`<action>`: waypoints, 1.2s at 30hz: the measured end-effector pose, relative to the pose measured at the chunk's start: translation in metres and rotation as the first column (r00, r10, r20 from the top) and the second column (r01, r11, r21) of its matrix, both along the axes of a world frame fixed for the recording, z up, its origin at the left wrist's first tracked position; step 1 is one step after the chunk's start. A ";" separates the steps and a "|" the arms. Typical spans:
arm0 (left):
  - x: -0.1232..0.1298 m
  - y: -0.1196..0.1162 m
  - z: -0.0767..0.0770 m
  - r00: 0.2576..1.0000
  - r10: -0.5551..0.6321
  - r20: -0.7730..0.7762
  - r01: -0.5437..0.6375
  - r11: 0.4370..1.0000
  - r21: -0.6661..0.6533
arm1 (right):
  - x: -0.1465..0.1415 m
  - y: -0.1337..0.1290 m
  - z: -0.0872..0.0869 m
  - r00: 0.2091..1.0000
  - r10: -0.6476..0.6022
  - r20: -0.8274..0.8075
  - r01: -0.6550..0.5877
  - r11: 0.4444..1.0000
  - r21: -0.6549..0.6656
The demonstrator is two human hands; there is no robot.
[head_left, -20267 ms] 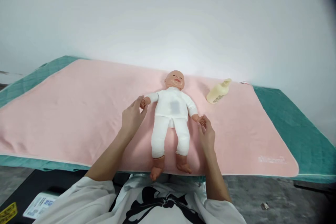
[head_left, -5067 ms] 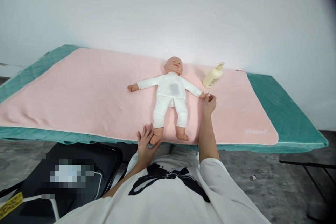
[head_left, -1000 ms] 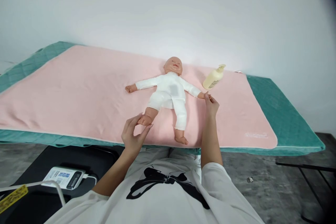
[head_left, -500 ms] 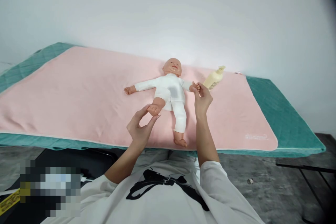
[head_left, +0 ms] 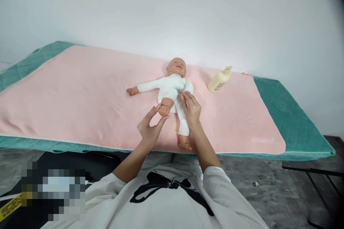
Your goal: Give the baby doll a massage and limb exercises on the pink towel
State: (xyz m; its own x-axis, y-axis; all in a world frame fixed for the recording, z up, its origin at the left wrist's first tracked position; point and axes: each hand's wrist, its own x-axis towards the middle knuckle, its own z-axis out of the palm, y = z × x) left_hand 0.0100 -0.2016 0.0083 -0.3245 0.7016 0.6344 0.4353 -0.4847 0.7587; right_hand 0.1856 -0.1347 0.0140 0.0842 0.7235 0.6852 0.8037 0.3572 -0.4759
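Note:
A baby doll (head_left: pixel 168 85) with a white cloth body lies on its back, its head toward the wall. My left hand (head_left: pixel 150 128) grips the doll's raised, bent leg by the foot (head_left: pixel 163 110), thumb and fingers on either side of it. With my right hand (head_left: pixel 192 110) I pinch the doll's hand (head_left: pixel 182 96) on the right side of the picture, folded in over its belly. The doll's other arm (head_left: pixel 147 86) stretches out to the left. Its other leg (head_left: pixel 184 125) lies straight toward me, the foot near the front edge.
Under the doll a pink mat (head_left: pixel 80 93) covers much of a green padded table cover (head_left: pixel 290 111). A pale yellow pump bottle (head_left: pixel 219 80) lies tilted on the mat at the right. A white wall (head_left: pixel 172 14) rises behind. A black metal frame (head_left: pixel 319 182) is at lower right.
My right hand has brought the doll's hand inward, leftward across its belly. My left hand has shifted the held foot slightly right and up, toward the middle of the body. The bottle has stayed put.

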 end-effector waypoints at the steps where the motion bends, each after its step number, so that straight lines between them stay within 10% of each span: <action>1: 0.001 0.001 0.000 1.000 -0.001 -0.005 0.001 1.000 0.000 | 0.000 0.000 -0.001 1.000 0.012 -0.002 -0.012 1.000 -0.001; 15: -0.004 -0.009 -0.007 0.998 0.000 0.059 -0.001 1.000 0.016 | 0.030 0.001 0.003 0.956 0.002 -0.293 -0.007 1.000 -0.018; 30: -0.040 -0.065 -0.035 1.000 -0.024 0.020 0.026 0.998 -0.061 | 0.130 0.026 -0.051 0.461 -0.230 -0.857 0.050 0.971 -0.234; 36: -0.043 -0.093 -0.045 0.999 0.007 0.033 0.000 0.980 -0.199 | 0.140 0.030 -0.064 0.462 -0.218 -0.860 -0.009 0.968 -0.250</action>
State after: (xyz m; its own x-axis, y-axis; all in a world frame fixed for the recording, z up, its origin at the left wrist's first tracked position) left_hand -0.0330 -0.2950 -0.0367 -0.3458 0.8115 0.4711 0.4099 -0.3210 0.8538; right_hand 0.3254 -0.1048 -0.0496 0.6400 0.7666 0.0516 -0.0539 0.1118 -0.9923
